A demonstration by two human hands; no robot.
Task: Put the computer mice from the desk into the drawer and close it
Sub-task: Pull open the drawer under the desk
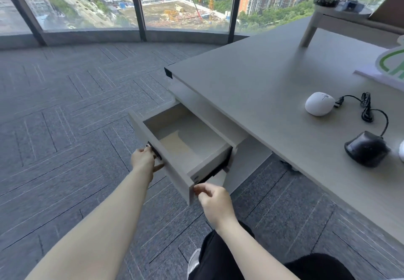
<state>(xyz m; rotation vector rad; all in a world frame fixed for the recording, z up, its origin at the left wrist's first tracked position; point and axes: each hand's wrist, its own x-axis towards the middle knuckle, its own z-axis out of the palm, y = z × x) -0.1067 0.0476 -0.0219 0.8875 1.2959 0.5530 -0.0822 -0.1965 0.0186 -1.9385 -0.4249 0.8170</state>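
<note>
Grey carpet (65, 126) lay under the desk (251, 87). Its drawer (157, 148) stood open. One left hand (143, 158) gripped the drawer's front handle; one right hand (215, 203) curled loosely beside its near corner. On the desk's right sat a white mouse (319, 106) and a black mouse (366, 148).

The desk (251, 87) and drawer (161, 159) look like matt grey laminate. The white mouse (319, 103) is smooth plastic, the black mouse (366, 148) slightly glossy. The carpet (65, 104) is rough and woven.
</note>
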